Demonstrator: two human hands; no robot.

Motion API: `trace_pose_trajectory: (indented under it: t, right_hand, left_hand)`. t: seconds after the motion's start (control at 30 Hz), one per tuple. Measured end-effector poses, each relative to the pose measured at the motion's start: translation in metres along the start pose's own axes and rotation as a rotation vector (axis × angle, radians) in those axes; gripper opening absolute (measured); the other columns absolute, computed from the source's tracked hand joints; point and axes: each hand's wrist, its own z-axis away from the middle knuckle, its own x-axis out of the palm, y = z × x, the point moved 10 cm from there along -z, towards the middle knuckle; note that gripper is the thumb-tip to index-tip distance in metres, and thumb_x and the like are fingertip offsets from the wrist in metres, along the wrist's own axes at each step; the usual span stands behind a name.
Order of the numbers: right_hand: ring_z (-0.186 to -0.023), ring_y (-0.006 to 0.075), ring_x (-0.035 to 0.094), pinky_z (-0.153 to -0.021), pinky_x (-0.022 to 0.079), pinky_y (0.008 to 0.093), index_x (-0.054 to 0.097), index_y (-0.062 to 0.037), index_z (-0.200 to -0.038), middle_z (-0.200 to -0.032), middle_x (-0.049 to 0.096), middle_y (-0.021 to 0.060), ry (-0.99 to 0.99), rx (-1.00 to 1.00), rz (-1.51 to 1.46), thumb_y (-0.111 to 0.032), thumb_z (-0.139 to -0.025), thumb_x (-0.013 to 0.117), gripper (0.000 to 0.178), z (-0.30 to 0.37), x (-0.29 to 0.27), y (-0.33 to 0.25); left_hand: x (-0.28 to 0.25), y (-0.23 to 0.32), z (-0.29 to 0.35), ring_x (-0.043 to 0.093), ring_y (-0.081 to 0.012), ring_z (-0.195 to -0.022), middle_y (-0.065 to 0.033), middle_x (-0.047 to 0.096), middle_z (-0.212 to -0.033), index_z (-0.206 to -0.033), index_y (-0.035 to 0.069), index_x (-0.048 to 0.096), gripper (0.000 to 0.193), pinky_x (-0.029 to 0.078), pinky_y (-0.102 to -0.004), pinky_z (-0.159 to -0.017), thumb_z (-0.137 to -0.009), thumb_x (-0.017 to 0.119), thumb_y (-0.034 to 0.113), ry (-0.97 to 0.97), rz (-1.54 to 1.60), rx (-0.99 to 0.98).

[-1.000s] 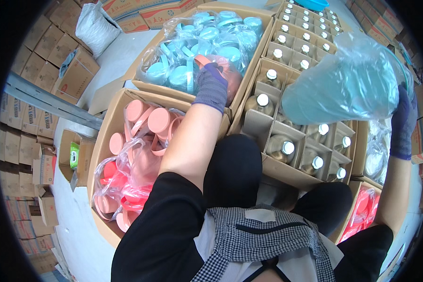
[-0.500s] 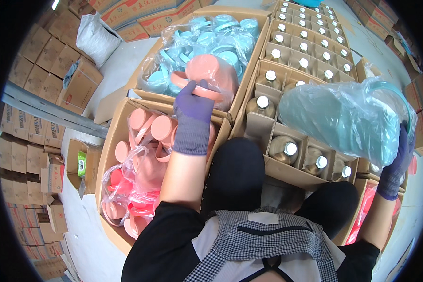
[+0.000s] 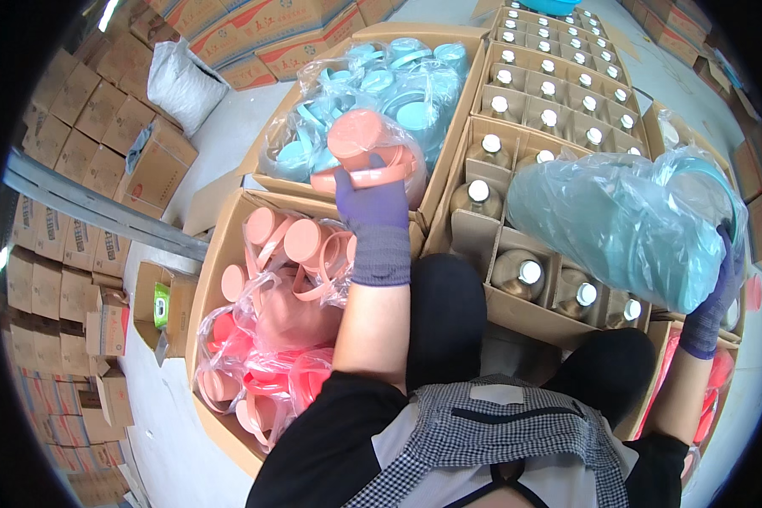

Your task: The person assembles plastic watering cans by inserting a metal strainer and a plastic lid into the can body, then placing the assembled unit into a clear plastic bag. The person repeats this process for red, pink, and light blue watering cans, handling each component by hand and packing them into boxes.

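My left hand (image 3: 374,207), in a purple glove, grips the loop handle of a pink capped plastic piece (image 3: 356,135), partly in clear plastic. It is held over the near edge of a carton (image 3: 443,186) of bagged light-blue handled pieces (image 3: 378,82). My right hand (image 3: 720,292), gloved likewise, is closed at the handle end of a large teal jug-shaped plastic body (image 3: 601,220) in a clear bag; its fingers are partly hidden. That body lies tilted above a divided carton (image 3: 516,326) of clear bottles with white caps (image 3: 519,273).
Below my left forearm stands a carton (image 3: 207,356) of pink and red handled pieces (image 3: 309,241). More bottle cartons run away at the far right. A metal rail (image 3: 102,203), a white sack (image 3: 184,85) and stacked boxes (image 3: 68,178) are on the left.
The view has shifted, with most things now slightly further right in it. In my left hand the pink piece has tipped, so its round cap and handle show more clearly. My right hand keeps its hold.
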Motion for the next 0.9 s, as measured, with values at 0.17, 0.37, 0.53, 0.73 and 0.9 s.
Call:
trace_pose_trajectory:
  t: [0.17,0.37,0.53,0.73,0.9]
  right_hand:
    - [-0.126,0.0340,0.061,-0.108,0.046,0.0424,0.064,-0.0023,-0.134,-0.136,0.063,0.0190,-0.021,-0.218,0.208,-0.009,-0.091,0.068,0.044,0.022,0.010,-0.035]
    - [-0.120,0.0296,0.064,-0.105,0.049,0.0400,0.063,0.0005,-0.134,-0.132,0.066,0.0180,0.015,-0.153,0.091,-0.008,-0.094,0.065,0.041,0.015,0.004,-0.062]
    - [-0.112,0.0215,0.068,-0.102,0.051,0.0350,0.060,0.0019,-0.138,-0.126,0.070,0.0151,-0.003,-0.186,-0.257,-0.022,-0.100,0.064,0.045,-0.010,0.005,-0.142]
    - [-0.110,0.0295,0.067,-0.099,0.054,0.0434,0.057,0.0011,-0.134,-0.126,0.067,0.0229,0.023,-0.866,-0.224,-0.043,-0.096,0.073,0.061,-0.032,-0.032,-0.319]
    - [-0.118,0.0346,0.064,-0.095,0.057,0.0511,0.052,-0.0092,-0.145,-0.142,0.057,0.0223,-0.010,-0.634,-0.407,-0.024,-0.100,0.066,0.050,-0.047,-0.082,-0.326]
  left_hand:
    - [-0.027,-0.130,-0.010,0.050,-0.0322,-0.136,-0.0184,0.056,-0.143,-0.150,0.007,0.040,0.058,0.042,-0.0463,-0.114,-0.101,0.046,0.037,0.245,0.564,-0.456]
    - [-0.058,-0.173,-0.072,0.063,-0.0283,-0.122,-0.0164,0.067,-0.127,-0.135,0.000,0.052,0.054,0.049,-0.0399,-0.103,-0.096,0.060,0.036,-0.047,-0.300,-0.369]
    - [-0.021,-0.110,0.007,0.061,-0.0235,-0.125,-0.0138,0.063,-0.134,-0.135,-0.004,0.054,0.054,0.050,-0.0373,-0.102,-0.100,0.061,0.036,-0.172,0.051,-0.411]
    - [0.065,-0.106,0.168,0.053,-0.0246,-0.135,-0.0123,0.054,-0.148,-0.149,0.002,0.046,0.053,0.045,-0.0398,-0.112,-0.107,0.052,0.035,-0.429,-0.154,-0.838]
    - [0.123,-0.134,0.220,0.060,-0.0249,-0.124,-0.0118,0.062,-0.136,-0.142,0.001,0.053,0.049,0.050,-0.0396,-0.105,-0.106,0.052,0.036,-0.593,0.465,-1.069]
